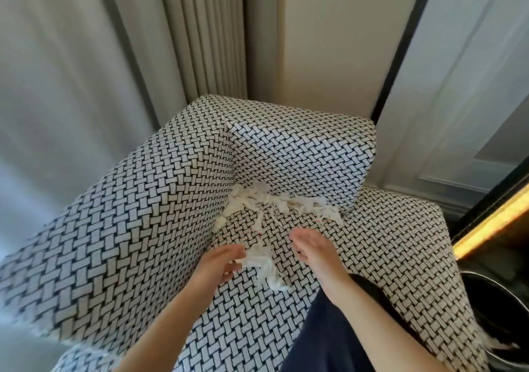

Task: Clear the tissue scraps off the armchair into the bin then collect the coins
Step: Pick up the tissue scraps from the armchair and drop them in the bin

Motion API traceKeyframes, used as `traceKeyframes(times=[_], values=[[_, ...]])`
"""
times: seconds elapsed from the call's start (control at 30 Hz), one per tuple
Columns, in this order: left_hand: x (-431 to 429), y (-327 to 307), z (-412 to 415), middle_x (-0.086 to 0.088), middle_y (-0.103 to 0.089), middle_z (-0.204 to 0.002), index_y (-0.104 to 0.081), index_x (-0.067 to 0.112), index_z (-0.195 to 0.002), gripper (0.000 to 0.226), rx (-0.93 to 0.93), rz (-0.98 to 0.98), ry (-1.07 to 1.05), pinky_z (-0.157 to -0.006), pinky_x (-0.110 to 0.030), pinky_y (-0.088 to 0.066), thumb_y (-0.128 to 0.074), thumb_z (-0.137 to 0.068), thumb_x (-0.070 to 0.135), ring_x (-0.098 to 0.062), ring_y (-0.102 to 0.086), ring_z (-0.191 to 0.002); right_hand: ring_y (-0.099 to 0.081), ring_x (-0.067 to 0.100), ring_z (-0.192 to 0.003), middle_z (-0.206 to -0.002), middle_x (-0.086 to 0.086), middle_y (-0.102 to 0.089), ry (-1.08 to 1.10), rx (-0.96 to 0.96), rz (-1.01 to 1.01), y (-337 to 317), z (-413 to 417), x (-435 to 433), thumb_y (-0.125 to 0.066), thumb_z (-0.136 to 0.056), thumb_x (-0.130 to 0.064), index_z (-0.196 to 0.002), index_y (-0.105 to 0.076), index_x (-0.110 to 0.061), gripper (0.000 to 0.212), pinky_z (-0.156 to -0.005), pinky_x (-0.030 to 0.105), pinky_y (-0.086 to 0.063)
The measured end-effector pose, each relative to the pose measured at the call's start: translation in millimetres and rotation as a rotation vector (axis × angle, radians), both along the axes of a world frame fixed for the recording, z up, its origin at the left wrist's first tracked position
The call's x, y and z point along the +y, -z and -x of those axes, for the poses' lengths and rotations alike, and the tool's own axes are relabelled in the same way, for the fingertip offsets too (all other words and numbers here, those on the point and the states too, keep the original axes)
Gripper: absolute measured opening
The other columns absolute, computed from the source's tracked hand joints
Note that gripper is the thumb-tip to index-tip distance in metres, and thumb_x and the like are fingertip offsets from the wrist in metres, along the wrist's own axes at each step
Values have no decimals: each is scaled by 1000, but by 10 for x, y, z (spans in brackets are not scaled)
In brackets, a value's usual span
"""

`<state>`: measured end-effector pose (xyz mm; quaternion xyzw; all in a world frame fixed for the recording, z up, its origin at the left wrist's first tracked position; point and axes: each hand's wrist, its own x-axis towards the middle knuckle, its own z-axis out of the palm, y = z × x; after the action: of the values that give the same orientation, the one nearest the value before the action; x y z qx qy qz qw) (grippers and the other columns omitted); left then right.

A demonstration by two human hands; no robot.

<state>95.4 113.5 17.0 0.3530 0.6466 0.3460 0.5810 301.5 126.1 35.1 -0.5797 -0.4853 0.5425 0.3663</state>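
White tissue scraps (286,203) lie heaped in the back left corner of the armchair seat (386,245), which is covered in a black-and-white woven pattern. A second clump of scraps (266,268) lies nearer me on the seat. My left hand (220,263) pinches the left edge of this clump between fingers and thumb. To the right of the clump, my right hand (312,250) has its fingers straight, with the tips down on the seat. No coins show among the scraps.
A black bin (498,314) with a shiny rim stands on the floor to the right of the armchair, and a few scraps hang at its near edge. The left armrest (128,214) and backrest (300,148) wall in the seat. Curtains hang behind on the left.
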Motion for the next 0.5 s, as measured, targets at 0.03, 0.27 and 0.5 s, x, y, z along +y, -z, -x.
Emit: traceKeyframes(times=[0.03, 0.27, 0.5], values=[[-77, 50, 38, 2, -70, -102, -67, 19, -102, 18, -1, 11, -29, -94, -37, -48, -57, -90, 29, -20, -63, -98, -58, 3, -101, -111, -8, -62, -46, -91, -31, 89, 66, -24, -54, -94, -29, -109, -60, -21, 18, -91, 21, -46], [-569, 367, 59, 1, -71, -99, -67, 18, -101, 15, -25, 103, -168, -88, -36, -48, -58, -91, 24, -20, -64, -97, -36, 21, -133, -145, 0, -36, -562, -855, -229, 528, 228, -242, -46, -96, -33, -114, -57, -23, 23, -103, 31, -36], [-772, 535, -14, -2, -72, -97, -69, 17, -97, 15, -50, 186, -236, -74, -28, -49, -54, -93, 18, -21, -66, -92, 3, 30, -146, -159, 12, 3, -893, -1183, -33, 607, 299, -259, -46, -93, -42, -145, -27, -41, 55, -115, 48, -9]])
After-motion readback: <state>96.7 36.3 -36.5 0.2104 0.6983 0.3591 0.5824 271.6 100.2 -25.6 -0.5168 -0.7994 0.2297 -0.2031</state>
